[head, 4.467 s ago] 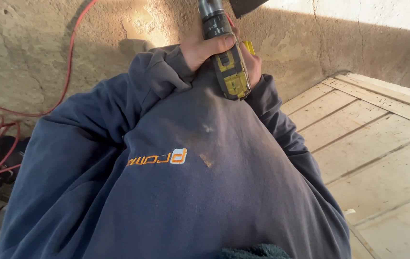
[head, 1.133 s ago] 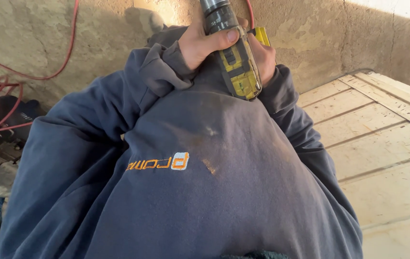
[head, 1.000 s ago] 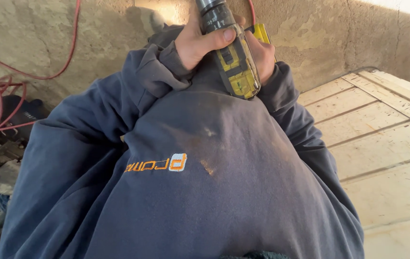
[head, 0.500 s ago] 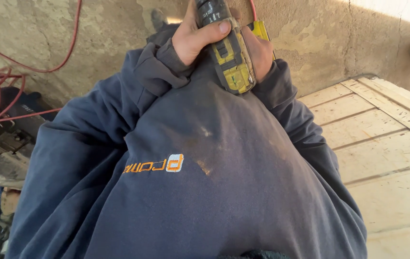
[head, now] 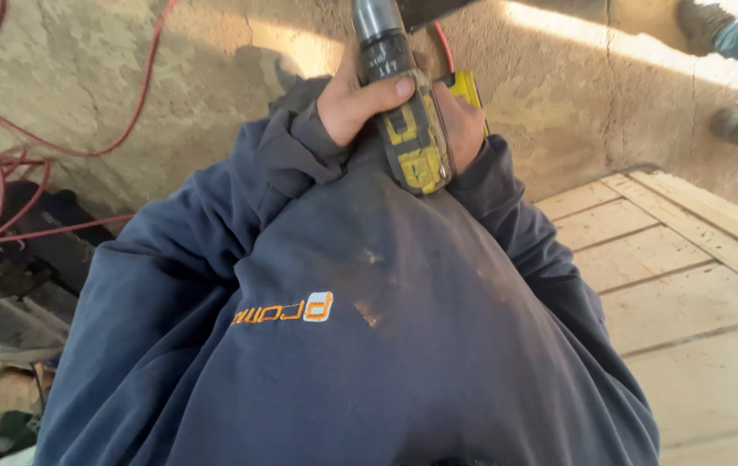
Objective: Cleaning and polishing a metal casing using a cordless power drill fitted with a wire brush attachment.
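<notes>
The navy sweatshirt fills the view, and the yellow-and-black power drill is braced against its chest, probably for body weight behind the push. Above the sweatshirt, the left hand wraps closed round the drill body, thumb across it. The right hand clasps the far side, its fingers hidden, wrists bent inward.

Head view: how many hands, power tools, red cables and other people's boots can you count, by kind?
Hands gripping the tool: 2, left hand and right hand
Yellow-and-black cordless drill: 1
Red cable bundle on the concrete: 1; strands too tangled to count
Dark boots of another person: 2
Total: 6
</notes>
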